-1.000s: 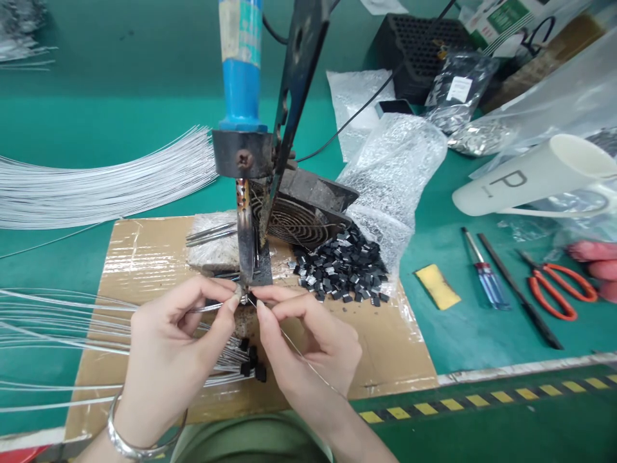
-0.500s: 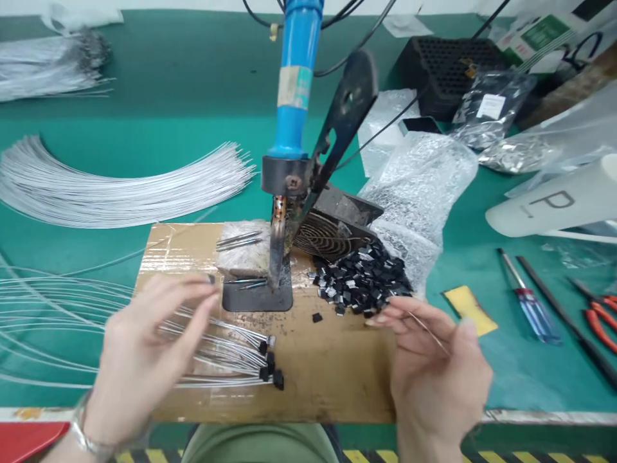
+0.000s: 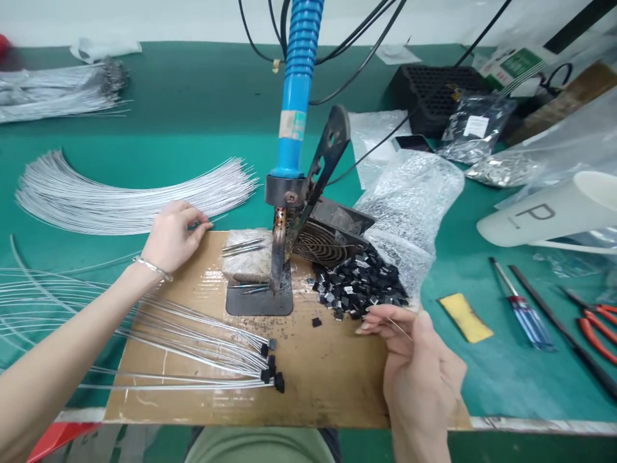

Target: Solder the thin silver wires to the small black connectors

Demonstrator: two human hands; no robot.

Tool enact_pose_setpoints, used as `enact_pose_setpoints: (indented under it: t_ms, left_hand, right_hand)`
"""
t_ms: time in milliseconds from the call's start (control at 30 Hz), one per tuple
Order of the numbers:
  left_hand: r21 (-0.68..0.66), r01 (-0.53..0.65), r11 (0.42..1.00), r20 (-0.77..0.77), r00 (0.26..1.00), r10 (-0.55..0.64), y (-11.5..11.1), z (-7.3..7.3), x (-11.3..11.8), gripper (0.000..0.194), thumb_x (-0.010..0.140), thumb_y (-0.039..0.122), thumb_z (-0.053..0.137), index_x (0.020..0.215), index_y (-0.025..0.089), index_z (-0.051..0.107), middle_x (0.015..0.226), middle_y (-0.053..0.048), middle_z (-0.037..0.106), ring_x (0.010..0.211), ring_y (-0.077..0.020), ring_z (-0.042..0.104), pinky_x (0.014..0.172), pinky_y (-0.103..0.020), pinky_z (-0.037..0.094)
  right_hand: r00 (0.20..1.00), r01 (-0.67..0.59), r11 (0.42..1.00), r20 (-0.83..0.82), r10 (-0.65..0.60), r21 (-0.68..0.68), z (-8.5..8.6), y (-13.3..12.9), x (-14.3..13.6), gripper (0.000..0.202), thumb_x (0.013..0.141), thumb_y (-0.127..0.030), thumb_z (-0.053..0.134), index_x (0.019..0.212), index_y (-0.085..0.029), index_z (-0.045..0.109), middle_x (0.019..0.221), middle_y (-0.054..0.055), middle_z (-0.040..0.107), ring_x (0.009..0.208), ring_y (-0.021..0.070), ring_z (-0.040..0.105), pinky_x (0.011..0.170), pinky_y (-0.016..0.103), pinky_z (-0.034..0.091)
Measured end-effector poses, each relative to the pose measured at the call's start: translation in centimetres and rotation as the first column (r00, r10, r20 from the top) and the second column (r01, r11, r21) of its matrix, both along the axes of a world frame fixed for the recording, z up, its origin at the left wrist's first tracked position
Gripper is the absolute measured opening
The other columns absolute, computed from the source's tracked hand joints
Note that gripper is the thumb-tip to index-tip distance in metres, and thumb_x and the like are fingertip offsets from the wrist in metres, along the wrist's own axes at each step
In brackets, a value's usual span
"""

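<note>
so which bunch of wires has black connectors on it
The front bunch, lying on the cardboard: its right-hand ends carry black connectors. The curved bundle behind it and the back-left bundle show none.

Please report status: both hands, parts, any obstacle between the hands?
Left hand beside white wires, grip unclear. Right hand holds thin wire near black connectors. Soldering iron stands between hands.

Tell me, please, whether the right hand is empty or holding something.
Holding: in the right hand, a thin wire crosses the fingers.
</note>
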State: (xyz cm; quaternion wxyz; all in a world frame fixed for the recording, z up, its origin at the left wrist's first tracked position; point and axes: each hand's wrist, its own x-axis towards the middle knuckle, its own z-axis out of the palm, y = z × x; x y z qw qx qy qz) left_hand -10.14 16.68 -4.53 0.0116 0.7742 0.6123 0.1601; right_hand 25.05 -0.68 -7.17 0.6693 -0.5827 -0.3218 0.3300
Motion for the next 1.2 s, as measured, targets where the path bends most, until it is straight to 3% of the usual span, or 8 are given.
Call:
enact_pose_setpoints:
  t_ms: [200,467,700,900,967,1067,1133,1200]
  left_hand:
    - [0.110,-0.056,0.992,0.001,0.998,0.056,2.3,-0.8,0.9,0.024,0.095,0.030,0.060,0.082,0.020,0.078,0.103,-0.016,0.073,0.117,-0.0415,0.059,0.103,-0.060,0.043]
    - [0.195,-0.130,0.972,0.223,0.971,0.085,1.6,0.4,0.5,0.021,0.092,0.037,0.069,0.077,0.022,0.069,0.095,-0.010,0.076,0.102,-0.0319,0.068,0.103,-0.051,0.050]
    - [0.159,-0.208,0.965,0.505,0.857,0.102,-5.2,4.0,2.4,0.020,0.096,0.040,0.071,0.096,0.020,0.072,0.081,-0.002,0.075,0.064,-0.0167,0.071,0.067,-0.032,0.060]
    - [0.054,-0.231,0.971,0.394,0.899,0.192,-13.4,7.3,3.2,0.013,0.090,0.038,0.081,0.089,0.026,0.077,0.082,0.002,0.077,0.070,-0.0148,0.063,0.072,-0.030,0.051]
    - [-0.116,-0.096,0.989,0.320,0.939,0.129,-14.8,7.7,2.8,0.015,0.092,0.042,0.075,0.086,0.029,0.076,0.079,0.004,0.077,0.062,-0.0139,0.061,0.060,-0.027,0.050]
    - [-0.395,0.194,0.898,0.406,0.914,-0.019,-15.3,7.4,2.7,0.021,0.092,0.042,0.071,0.075,0.031,0.075,0.060,0.006,0.069,0.049,-0.0131,0.060,0.045,-0.022,0.046]
    - [-0.437,0.239,0.867,0.451,0.892,-0.018,-15.1,6.8,3.3,0.023,0.092,0.040,0.070,0.071,0.030,0.075,0.055,0.005,0.067,0.046,-0.0132,0.061,0.043,-0.020,0.047]
    - [-0.405,0.230,0.885,0.456,0.890,-0.023,-15.0,6.3,4.0,0.021,0.092,0.039,0.071,0.073,0.030,0.076,0.059,0.005,0.072,0.047,-0.0136,0.064,0.042,-0.019,0.048]
  right_hand:
    - [0.999,-0.031,0.998,0.010,0.032,-0.052,-0.1,-0.3,-0.2,0.040,0.103,-0.049,0.071,0.083,-0.017,0.084,0.076,0.005,0.080,0.065,0.0160,0.072,0.062,0.027,0.060]
    - [1.000,-0.008,0.992,0.020,0.010,-0.127,-0.2,-0.7,0.0,0.042,0.102,-0.051,0.072,0.081,-0.016,0.083,0.075,0.006,0.079,0.066,0.0176,0.071,0.065,0.030,0.057]
    - [0.999,-0.018,0.990,0.038,0.024,-0.140,-0.1,-0.9,0.0,0.041,0.102,-0.050,0.072,0.082,-0.016,0.083,0.077,0.007,0.079,0.067,0.0192,0.071,0.067,0.032,0.057]
    - [0.998,-0.060,0.996,0.015,0.062,-0.070,0.7,-0.9,-0.7,0.045,0.108,-0.048,0.062,0.083,-0.016,0.082,0.068,0.005,0.074,0.059,0.0173,0.068,0.060,0.031,0.055]
    - [0.992,-0.113,0.992,0.041,0.115,-0.061,1.0,-1.2,-1.3,0.048,0.111,-0.045,0.058,0.081,-0.017,0.082,0.063,0.002,0.070,0.056,0.0157,0.065,0.057,0.029,0.053]
    - [0.952,-0.245,0.967,0.173,0.253,-0.067,1.5,-2.2,-2.6,0.040,0.112,-0.030,0.057,0.084,-0.021,0.083,0.067,0.001,0.070,0.061,0.0145,0.066,0.059,0.027,0.051]
    - [0.891,-0.359,0.932,0.279,0.358,-0.048,1.7,-3.1,-3.8,0.028,0.109,-0.018,0.057,0.103,-0.024,0.084,0.077,0.002,0.073,0.071,0.0151,0.069,0.064,0.026,0.054]
    - [0.826,-0.466,0.885,0.352,0.440,-0.015,1.8,-3.8,-4.9,0.036,0.105,-0.011,0.058,0.133,-0.024,0.077,0.099,0.006,0.076,0.081,0.0165,0.070,0.070,0.027,0.057]
